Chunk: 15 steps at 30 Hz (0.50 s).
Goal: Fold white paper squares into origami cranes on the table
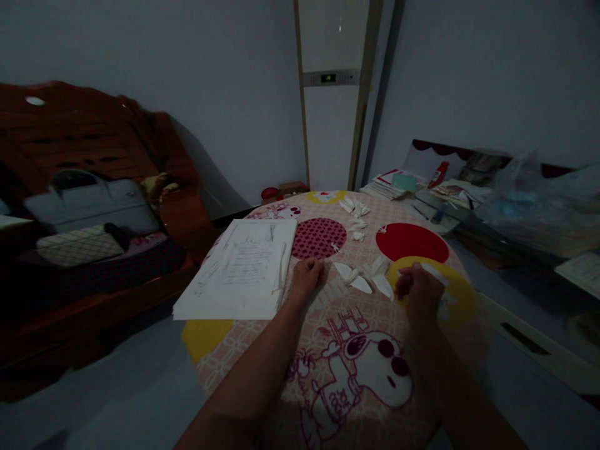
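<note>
My left hand (305, 276) rests on the round table (328, 350) with its fingers curled into a loose fist, right beside the edge of a stack of white paper sheets (239, 269). My right hand (417, 289) is closed, fingers pinched together near a small white piece of paper (429, 269); what it grips is hard to make out. Between the hands lies a folded white paper figure (363, 276). More small folded paper pieces (355, 215) lie farther back on the patterned cloth.
A dark wooden sofa (94, 187) with a grey bag (89, 203) stands to the left. A tall white appliance (330, 100) stands against the back wall. On the right a low surface holds books, papers (398, 182) and a plastic bag (539, 200).
</note>
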Motion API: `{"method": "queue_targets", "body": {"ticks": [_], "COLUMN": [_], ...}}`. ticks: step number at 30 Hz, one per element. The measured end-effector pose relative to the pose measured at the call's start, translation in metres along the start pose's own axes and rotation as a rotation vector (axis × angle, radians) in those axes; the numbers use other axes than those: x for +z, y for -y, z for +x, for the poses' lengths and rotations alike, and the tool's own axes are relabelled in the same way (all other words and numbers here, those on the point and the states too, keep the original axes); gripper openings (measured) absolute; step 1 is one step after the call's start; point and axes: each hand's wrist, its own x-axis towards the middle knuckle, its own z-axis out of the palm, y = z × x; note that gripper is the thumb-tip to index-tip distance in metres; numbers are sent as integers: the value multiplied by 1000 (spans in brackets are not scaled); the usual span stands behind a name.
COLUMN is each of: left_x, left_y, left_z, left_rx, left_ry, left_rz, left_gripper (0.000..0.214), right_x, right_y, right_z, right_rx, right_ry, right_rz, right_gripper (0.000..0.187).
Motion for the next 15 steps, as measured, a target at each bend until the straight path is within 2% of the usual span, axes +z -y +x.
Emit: {"method": "queue_targets", "body": {"ticks": [3, 7, 9, 11, 15], "left_x": [0, 1, 2, 3, 2], "left_y": [0, 0, -1, -1, -3], "left_z": [1, 2, 2, 3, 2], "left_rx": [92, 148, 160, 168, 185], "left_ry": [-17, -15, -16, -11, 8], "left_rz": [84, 176, 208, 234, 327], "left_gripper": [31, 33, 32, 33, 38], "right_x": [-8, 0, 15, 35, 86], "right_y": [-1, -14, -21, -24, -26], "right_z": [20, 67, 96, 123, 160], "right_rx": [-11, -101, -185, -309, -400], "right_ry": [-4, 128, 228, 336, 428], "right_rz": [-21, -199, -298, -544, -680], "right_gripper": [32, 30, 28, 30, 23]}}
